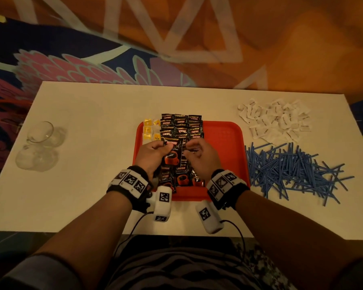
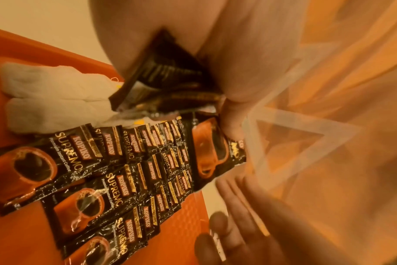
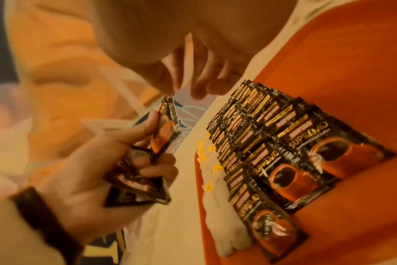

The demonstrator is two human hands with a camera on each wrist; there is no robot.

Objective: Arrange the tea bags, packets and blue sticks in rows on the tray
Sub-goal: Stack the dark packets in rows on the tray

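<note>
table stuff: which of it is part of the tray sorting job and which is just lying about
Part of the job:
- red tray
- coffee packets in rows on the tray
- tea bags at the tray's left edge
- packets held in the left hand, one pinched by the right hand
- white packets
- blue sticks

Lying about:
- glass cups

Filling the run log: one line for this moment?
left hand: holds coffee packets | right hand: pinches one | tray: rows forming

Tea bags [image 1: 150, 130] partly hidden under black coffee packets [image 1: 181, 126]
</note>
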